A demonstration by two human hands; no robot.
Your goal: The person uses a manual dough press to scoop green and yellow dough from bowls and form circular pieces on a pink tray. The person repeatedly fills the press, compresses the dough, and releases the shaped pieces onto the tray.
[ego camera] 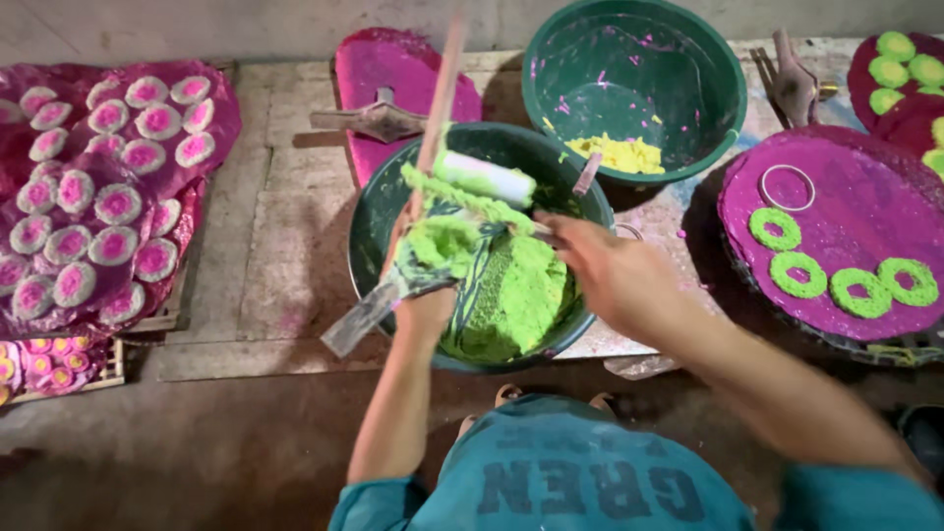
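Note:
My left hand grips a metal press tool smeared with bright green dough, and holds it over a dark green bowl. A wooden stick rises from the tool. A pale roller lies across its top. More green dough fills the bowl. My right hand reaches in from the right, its fingertips together at the dough-coated top of the tool. Blur hides whether they pinch anything.
A second green bowl behind holds yellow dough. On the right, a purple round tray carries green dough rings and a metal ring. Pink-centred white discs cover a pink sheet on the left. A metal tool rests on a pink board.

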